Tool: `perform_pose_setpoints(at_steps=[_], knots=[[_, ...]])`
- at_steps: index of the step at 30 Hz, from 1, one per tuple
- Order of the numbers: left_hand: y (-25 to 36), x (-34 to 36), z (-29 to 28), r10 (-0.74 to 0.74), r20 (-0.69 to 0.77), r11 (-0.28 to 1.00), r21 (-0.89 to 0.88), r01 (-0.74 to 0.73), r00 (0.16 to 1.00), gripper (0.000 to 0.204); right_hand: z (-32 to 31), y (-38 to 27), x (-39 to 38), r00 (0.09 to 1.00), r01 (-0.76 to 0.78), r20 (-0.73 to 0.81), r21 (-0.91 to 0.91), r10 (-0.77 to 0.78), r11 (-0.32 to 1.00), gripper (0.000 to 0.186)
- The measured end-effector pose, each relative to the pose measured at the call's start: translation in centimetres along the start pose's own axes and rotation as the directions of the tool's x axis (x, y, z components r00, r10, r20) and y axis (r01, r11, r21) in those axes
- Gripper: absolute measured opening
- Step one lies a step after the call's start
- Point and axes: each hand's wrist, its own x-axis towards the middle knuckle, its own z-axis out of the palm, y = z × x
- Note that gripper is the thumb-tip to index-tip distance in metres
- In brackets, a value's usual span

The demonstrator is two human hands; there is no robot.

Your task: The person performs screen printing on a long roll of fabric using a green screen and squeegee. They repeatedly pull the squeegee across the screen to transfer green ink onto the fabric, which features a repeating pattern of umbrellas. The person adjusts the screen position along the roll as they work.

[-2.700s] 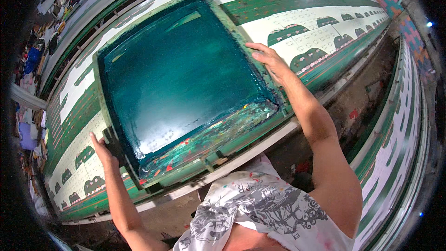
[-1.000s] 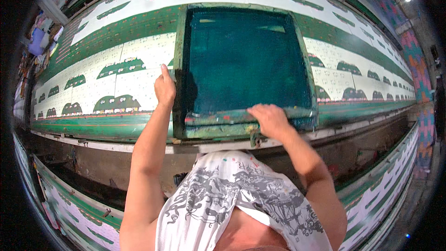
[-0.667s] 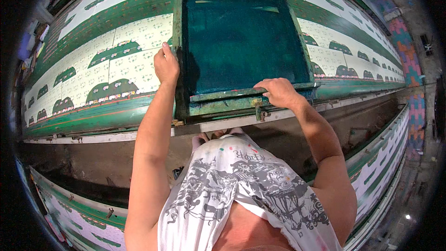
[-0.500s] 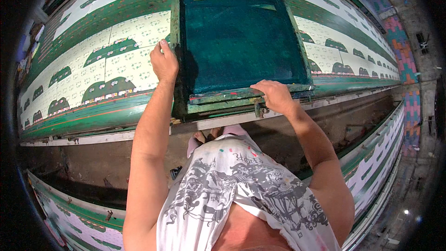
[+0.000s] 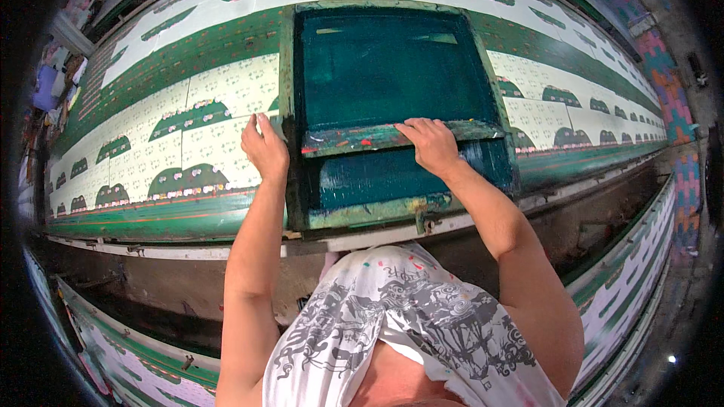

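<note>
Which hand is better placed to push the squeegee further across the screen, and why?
Right. The right hand already grips the squeegee near its middle, while the left hand rests at the screen frame edge.

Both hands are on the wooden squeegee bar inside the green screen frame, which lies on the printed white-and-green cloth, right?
Not quite. In the head view only the right hand is on the squeegee bar; the left hand grips the left side of the screen frame. The frame does lie on the printed cloth.

screen frame (image 5: 392,105) walls squeegee (image 5: 392,137), open mesh beyond
</note>
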Motion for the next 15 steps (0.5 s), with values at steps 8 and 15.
perform_pose_setpoints(at_steps=[8,15], knots=[[-0.2,-0.2,0.0,0.025,-0.054,0.998,0.061,-0.022,0.998,0.056,4.1,8.0,11.2,0.999,-0.006,-0.040,0.032,0.007,0.999,0.052],[-0.6,-0.3,0.2,-0.011,-0.123,0.998,0.058,0.018,0.992,0.055,6.9,13.5,19.2,0.993,0.039,-0.114,-0.011,-0.041,0.999,0.043]])
